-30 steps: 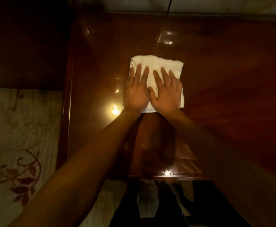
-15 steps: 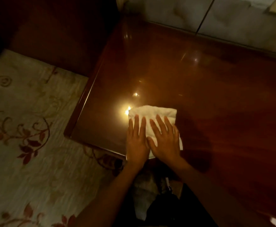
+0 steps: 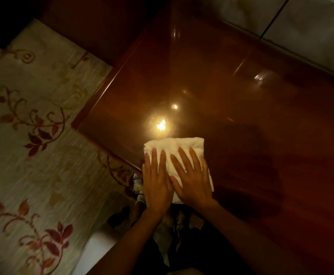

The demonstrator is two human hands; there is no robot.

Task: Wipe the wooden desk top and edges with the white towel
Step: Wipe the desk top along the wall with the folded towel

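A folded white towel (image 3: 179,146) lies flat on the glossy dark wooden desk top (image 3: 241,120), close to the desk's near edge. My left hand (image 3: 156,181) and my right hand (image 3: 193,179) press side by side on the towel, palms down, fingers spread and pointing away from me. The towel's near half is hidden under both hands and seems to reach the desk's front edge. A bright lamp reflection shines on the wood just beyond the towel.
The desk's front-left corner (image 3: 74,124) juts over a pale carpet (image 3: 29,155) with red leaf patterns. A light padded wall panel (image 3: 293,26) runs along the desk's far side. Dark clothing and my legs show below the front edge.
Both hands have dragged the towel from the middle of the desk back toward me to the front edge. The view has swung so the desk's left corner and carpet show.
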